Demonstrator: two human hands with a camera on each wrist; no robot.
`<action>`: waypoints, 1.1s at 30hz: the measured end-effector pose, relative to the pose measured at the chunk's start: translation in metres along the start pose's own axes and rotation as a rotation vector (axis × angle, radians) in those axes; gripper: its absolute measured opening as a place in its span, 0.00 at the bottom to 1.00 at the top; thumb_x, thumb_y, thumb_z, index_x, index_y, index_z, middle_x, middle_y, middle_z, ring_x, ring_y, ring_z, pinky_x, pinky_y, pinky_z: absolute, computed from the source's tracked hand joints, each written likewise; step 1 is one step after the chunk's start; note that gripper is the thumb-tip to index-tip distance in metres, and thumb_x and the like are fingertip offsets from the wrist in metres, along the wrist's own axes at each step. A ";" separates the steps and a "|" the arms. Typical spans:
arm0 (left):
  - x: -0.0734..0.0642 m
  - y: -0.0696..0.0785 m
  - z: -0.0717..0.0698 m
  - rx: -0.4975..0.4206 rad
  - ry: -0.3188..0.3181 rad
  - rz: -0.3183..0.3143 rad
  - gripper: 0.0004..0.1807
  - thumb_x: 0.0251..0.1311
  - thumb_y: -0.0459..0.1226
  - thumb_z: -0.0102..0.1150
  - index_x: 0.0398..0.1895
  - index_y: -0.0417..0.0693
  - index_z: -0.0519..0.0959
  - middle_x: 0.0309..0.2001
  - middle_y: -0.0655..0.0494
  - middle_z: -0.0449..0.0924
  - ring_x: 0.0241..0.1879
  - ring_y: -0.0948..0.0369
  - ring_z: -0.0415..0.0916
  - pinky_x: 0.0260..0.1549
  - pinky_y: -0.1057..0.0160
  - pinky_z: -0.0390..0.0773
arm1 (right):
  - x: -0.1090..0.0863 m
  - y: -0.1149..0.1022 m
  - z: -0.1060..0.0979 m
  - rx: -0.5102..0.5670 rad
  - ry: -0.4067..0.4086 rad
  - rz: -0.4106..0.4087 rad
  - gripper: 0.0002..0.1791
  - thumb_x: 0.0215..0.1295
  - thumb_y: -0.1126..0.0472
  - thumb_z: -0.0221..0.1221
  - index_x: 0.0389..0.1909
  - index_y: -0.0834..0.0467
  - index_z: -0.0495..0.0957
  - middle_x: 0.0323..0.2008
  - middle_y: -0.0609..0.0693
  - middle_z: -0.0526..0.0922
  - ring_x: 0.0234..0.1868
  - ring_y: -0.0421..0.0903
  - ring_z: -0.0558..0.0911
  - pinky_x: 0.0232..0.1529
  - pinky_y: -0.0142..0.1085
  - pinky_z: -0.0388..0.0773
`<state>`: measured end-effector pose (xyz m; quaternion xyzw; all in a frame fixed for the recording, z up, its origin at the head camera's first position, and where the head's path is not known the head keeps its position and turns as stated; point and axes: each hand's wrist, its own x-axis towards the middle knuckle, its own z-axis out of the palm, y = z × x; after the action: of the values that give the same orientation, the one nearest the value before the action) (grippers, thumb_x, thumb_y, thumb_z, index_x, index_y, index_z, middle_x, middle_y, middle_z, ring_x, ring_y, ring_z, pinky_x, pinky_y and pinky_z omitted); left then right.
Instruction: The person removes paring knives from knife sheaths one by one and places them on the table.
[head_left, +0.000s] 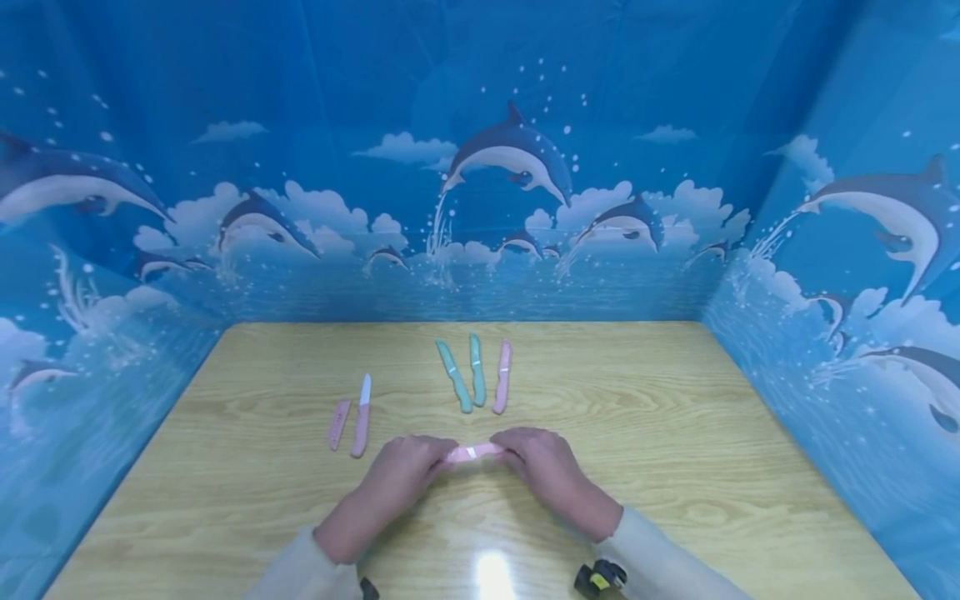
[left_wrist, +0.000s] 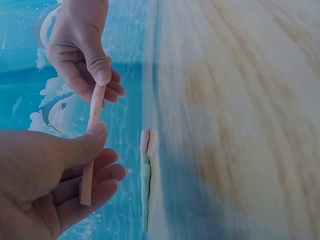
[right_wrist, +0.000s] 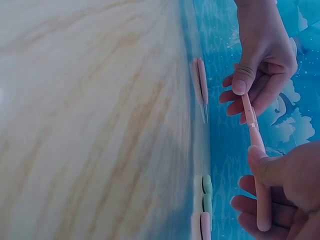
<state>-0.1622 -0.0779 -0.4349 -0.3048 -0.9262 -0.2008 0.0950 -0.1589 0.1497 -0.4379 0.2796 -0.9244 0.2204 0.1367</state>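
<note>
Between my two hands a pink knife [head_left: 480,451] is held level, its blade inside a pink sheath [left_wrist: 86,194]. My left hand [head_left: 405,473] pinches the sheath end between thumb and fingers. At the other end, the handle [right_wrist: 263,210] is gripped by my right hand [head_left: 545,468], thumb on top. A narrow white band shows where sheath and handle meet. The wrist views show the knife lifted off the table, and parts of it are covered by the fingers.
On the wooden table [head_left: 660,392] lie two green sheathed knives [head_left: 454,377] [head_left: 477,371] and a pink sheathed knife [head_left: 502,377]. Farther left are an unsheathed pink-handled knife [head_left: 362,421] with a white blade and a loose pink sheath [head_left: 339,425]. Dolphin-print curtains [head_left: 360,283] surround the table.
</note>
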 end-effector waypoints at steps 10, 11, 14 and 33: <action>0.000 0.000 0.000 -0.013 0.000 0.005 0.02 0.56 0.36 0.66 0.31 0.50 0.83 0.30 0.55 0.86 0.28 0.60 0.83 0.28 0.65 0.82 | -0.001 0.000 0.003 -0.011 0.010 0.012 0.11 0.54 0.63 0.68 0.40 0.56 0.85 0.40 0.50 0.87 0.43 0.45 0.86 0.46 0.38 0.83; 0.000 0.000 0.000 -0.015 0.002 0.007 0.01 0.56 0.36 0.66 0.31 0.50 0.83 0.30 0.55 0.86 0.28 0.61 0.83 0.28 0.66 0.82 | -0.001 0.000 0.002 -0.010 0.010 0.015 0.11 0.54 0.63 0.68 0.40 0.56 0.85 0.41 0.50 0.87 0.43 0.45 0.86 0.46 0.38 0.83; 0.000 0.000 0.000 -0.023 0.007 0.004 0.01 0.56 0.36 0.67 0.31 0.50 0.83 0.29 0.56 0.86 0.27 0.61 0.82 0.26 0.67 0.81 | -0.001 0.000 0.002 -0.005 0.001 0.025 0.11 0.55 0.63 0.68 0.40 0.55 0.85 0.40 0.50 0.87 0.42 0.45 0.86 0.45 0.37 0.84; -0.003 -0.001 0.001 -0.039 -0.010 0.001 0.03 0.53 0.37 0.69 0.29 0.51 0.82 0.26 0.58 0.85 0.23 0.65 0.78 0.22 0.70 0.76 | -0.005 0.002 0.004 0.010 0.016 0.036 0.10 0.55 0.62 0.68 0.40 0.55 0.85 0.40 0.49 0.87 0.42 0.44 0.86 0.46 0.38 0.83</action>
<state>-0.1609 -0.0798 -0.4370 -0.3078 -0.9224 -0.2173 0.0845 -0.1565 0.1510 -0.4440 0.2618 -0.9271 0.2297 0.1386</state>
